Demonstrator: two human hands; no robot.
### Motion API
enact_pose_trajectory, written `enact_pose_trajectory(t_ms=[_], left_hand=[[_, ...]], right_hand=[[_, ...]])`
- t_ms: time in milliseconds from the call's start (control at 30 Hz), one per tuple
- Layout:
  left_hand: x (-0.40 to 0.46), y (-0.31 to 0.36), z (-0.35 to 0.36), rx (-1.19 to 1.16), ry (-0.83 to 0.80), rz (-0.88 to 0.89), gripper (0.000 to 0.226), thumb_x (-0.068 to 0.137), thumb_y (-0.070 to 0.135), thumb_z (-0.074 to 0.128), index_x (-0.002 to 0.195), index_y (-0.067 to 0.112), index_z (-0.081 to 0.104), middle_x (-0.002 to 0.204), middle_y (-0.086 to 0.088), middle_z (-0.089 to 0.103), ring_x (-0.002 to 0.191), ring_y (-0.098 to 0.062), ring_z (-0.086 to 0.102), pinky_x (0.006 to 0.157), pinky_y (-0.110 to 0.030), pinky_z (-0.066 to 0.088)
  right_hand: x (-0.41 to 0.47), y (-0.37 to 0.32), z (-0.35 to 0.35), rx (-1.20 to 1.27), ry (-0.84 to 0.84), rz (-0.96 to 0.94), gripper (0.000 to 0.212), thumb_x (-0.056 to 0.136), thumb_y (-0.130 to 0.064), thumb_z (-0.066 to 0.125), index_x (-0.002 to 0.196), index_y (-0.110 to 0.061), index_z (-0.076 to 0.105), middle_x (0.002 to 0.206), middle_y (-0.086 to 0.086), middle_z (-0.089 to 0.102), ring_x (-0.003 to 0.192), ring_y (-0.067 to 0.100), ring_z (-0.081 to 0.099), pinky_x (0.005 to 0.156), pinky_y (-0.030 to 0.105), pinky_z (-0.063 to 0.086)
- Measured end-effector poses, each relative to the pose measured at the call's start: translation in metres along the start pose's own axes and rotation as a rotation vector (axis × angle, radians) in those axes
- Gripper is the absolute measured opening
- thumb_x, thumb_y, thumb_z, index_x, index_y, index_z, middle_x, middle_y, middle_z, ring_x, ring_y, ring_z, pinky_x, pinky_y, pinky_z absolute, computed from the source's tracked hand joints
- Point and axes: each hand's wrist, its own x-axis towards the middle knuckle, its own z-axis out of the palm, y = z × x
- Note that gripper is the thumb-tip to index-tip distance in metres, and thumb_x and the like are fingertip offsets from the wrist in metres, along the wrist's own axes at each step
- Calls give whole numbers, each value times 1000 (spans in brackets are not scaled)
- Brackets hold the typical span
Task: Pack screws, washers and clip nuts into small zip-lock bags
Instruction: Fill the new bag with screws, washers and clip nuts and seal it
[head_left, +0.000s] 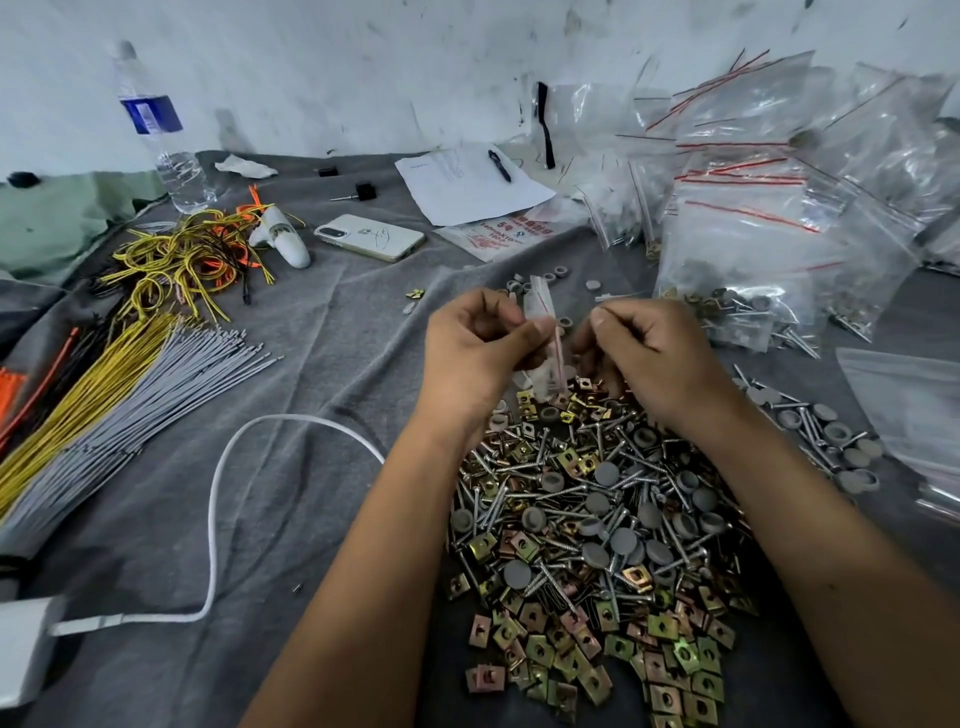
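a small zip-lock bag with a red seal line hangs between the two hands, raised just above the far edge of the hardware heap. the left hand pinches the bag's upper part between thumb and forefinger, the other fingers curled in. the right hand is curled too, thumb against fingertips beside the bag's red strip; whether it grips the bag or some small piece i cannot tell.

right under the wrists and forearms spreads a heap of screws mixed with grey round washers, and nearer the person than the hands lie the brass-coloured clip nuts, all on a grey cloth.

beyond the right hand and off to its right is a pile of filled zip-lock bags. beyond the left hand lie a white phone, a sheet of paper with a pen on it. far out to the left of the left hand are bundles of yellow and grey wires, a water bottle, and a white cable looping near the left forearm.
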Motion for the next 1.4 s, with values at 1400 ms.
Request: enact_pose_trajectory(t_ms=[1400], left_hand=[[-8,-9,22,22,79,67,36,79,-10,79,65,13,56,63,-13,57,60,-24,55,58,-38,45]], right_hand=[[-1,-2,5,7,99,-21,17,100,-19,66,85,-12,72,55,-2,65,36,17,59,39,25,47]])
